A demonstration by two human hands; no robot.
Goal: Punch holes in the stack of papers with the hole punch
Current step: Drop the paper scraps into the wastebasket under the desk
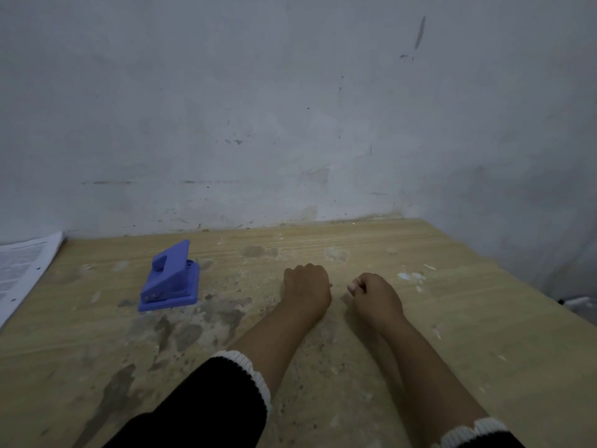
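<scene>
1. My left hand rests knuckles-up on the wooden table, fingers curled into a loose fist with nothing in it.
2. My right hand lies just beside it, apart from it, also curled shut and empty; I judge both are parked in the middle because neither has started on anything.
3. The blue hole punch sits flat on its base to the left of my hands, lever up, well apart from them and untouched.
4. The stack of papers lies at the far left edge of the table, partly out of view, and is not in the punch's slot.
5. I judge the job is not yet begun: the papers must come to the punch first, so my left hand seems the natural one to reach.
</scene>
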